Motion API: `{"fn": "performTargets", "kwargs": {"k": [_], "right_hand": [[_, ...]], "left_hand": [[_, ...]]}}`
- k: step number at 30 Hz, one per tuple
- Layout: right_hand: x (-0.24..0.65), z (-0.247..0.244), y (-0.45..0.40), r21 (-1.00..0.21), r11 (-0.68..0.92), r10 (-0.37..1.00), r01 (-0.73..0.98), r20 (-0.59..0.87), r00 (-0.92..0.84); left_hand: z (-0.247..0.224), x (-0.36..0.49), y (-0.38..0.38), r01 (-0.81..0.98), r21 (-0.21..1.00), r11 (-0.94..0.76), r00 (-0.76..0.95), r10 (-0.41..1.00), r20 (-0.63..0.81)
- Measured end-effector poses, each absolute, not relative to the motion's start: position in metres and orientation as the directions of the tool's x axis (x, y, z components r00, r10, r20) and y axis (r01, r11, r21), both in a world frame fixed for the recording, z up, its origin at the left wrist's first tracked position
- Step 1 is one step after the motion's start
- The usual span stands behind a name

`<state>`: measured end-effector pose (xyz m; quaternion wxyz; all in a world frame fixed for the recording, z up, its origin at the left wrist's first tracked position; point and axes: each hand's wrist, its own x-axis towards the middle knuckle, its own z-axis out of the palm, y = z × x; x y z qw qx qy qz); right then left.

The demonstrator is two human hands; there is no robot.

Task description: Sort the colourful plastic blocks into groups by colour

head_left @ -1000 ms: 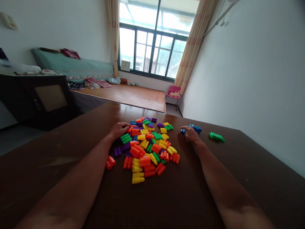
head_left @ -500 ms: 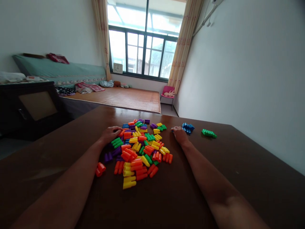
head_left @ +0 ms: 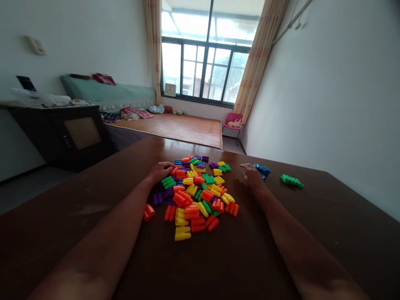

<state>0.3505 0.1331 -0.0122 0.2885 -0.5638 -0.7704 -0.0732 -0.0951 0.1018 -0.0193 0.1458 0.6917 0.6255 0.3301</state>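
Note:
Several plastic building pieces in orange, yellow, green, purple and blue, each made of joined tubes, lie in a loose pile (head_left: 193,191) on the dark table. My left hand (head_left: 161,171) rests at the pile's far left edge, its bent fingers beside an orange piece (head_left: 174,171); I see nothing gripped in it. On the right, my right hand (head_left: 251,176) is low over the table, index finger stretched out to the left and the other fingers partly hidden. Just right of it lie joined blue pieces (head_left: 262,170), partly behind the hand. A green joined row (head_left: 292,181) lies farther right.
The brown table (head_left: 243,258) fills the foreground. Beyond it are a bed platform with a mat (head_left: 187,127), a pink chair (head_left: 233,121) and a window. A dark cabinet (head_left: 56,129) stands at the left. One orange piece (head_left: 149,212) lies beside my left forearm.
The view has turned left, so everything appears farther right. My right index finger now stretches out, where the fingers were more bent before. The left hand stays by the pile.

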Motion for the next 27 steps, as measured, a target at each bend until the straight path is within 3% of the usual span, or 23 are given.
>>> {"fn": "performTargets", "kwargs": {"k": [5, 9, 14, 19, 23, 25, 27], "right_hand": [[0.256, 0.018, 0.084, -0.296, 0.655, 0.734, 0.696, 0.468, -0.492], [0.183, 0.036, 0.046, -0.146, 0.851, 0.521, 0.504, 0.362, -0.773], [0.13, 0.051, 0.047, 0.123, 0.794, 0.596, 0.596, 0.04, -0.802], [0.112, 0.055, 0.061, 0.178, 0.723, 0.682, 0.667, -0.032, -0.731], [0.119, 0.048, 0.069, 0.063, 0.719, 0.692, 0.693, 0.027, -0.721], [0.127, 0.042, 0.073, -0.096, 0.701, 0.713, 0.707, 0.117, -0.691], [0.135, 0.037, 0.076, -0.364, 0.664, 0.742, 0.653, 0.207, -0.638]], "left_hand": [[-0.019, -0.093, 0.099, 0.767, 0.621, -0.164, -0.027, 0.958, 0.286], [-0.017, -0.09, 0.096, 0.778, 0.61, -0.148, -0.039, 0.959, 0.282], [-0.015, -0.087, 0.093, 0.777, 0.613, -0.142, -0.042, 0.96, 0.275], [-0.015, -0.086, 0.092, 0.778, 0.616, -0.124, -0.048, 0.966, 0.255], [-0.017, -0.086, 0.094, 0.773, 0.622, -0.121, -0.06, 0.963, 0.261], [-0.019, -0.087, 0.096, 0.774, 0.621, -0.119, -0.059, 0.964, 0.259], [-0.02, -0.088, 0.098, 0.779, 0.614, -0.127, -0.047, 0.965, 0.259]]}}
